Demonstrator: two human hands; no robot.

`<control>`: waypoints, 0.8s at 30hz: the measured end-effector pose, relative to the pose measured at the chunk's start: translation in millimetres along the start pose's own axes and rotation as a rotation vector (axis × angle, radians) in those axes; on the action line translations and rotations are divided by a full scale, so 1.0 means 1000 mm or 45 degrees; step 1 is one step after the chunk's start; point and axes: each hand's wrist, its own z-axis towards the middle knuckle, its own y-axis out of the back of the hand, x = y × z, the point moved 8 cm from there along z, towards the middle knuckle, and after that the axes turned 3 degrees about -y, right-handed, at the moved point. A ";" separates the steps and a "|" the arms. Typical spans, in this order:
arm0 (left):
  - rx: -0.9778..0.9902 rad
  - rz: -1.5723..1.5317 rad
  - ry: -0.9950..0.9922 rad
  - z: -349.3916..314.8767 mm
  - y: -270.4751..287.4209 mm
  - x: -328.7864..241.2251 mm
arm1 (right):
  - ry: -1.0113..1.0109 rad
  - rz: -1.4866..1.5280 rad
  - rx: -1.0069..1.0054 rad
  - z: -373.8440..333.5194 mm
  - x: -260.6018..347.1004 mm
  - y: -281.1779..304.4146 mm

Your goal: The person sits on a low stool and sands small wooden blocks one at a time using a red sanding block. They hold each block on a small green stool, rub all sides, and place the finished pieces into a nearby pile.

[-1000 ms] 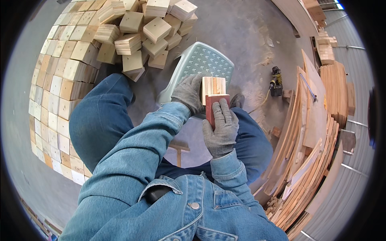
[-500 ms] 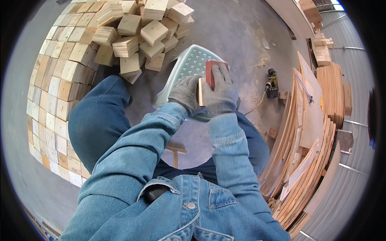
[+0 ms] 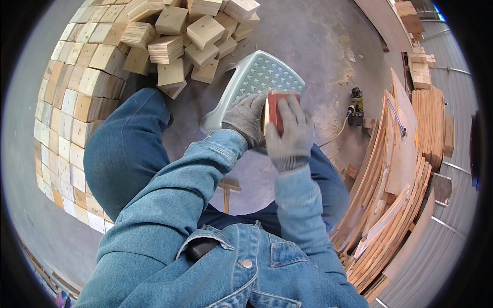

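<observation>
Both my hands, in grey knit gloves, are together over the near part of a pale green plastic step stool with a bumpy top. My left hand is closed on a small wooden block, of which only a pale edge shows. Against that block's right side my right hand presses a flat red sanding block, its fingers laid over the red face. The right hand is slightly blurred. My palms and most of the wooden block are hidden.
Loose wooden blocks lie heaped beyond my left knee, beside a large stacked wall of blocks. At right are a yellow-and-black power tool with a hose, sawdust, and long stacked boards. A small wooden piece is between my legs.
My right hand has drawn the red sanding block back toward me along the wooden block. My left hand keeps its hold. The whole view has shifted slightly.
</observation>
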 end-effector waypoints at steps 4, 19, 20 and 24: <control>0.370 0.053 0.230 0.005 -0.009 -0.001 | -0.202 -0.138 0.011 0.066 -0.033 -0.026; 0.281 -0.073 -0.158 0.000 -0.001 -0.033 | -0.172 -0.033 0.080 -0.092 -0.007 0.024; 0.349 -0.087 -0.125 0.001 -0.003 -0.031 | -0.154 -0.029 0.067 -0.087 -0.007 0.023; 0.379 -0.044 -0.076 0.000 0.000 -0.025 | -0.193 -0.074 0.063 -0.030 -0.027 0.005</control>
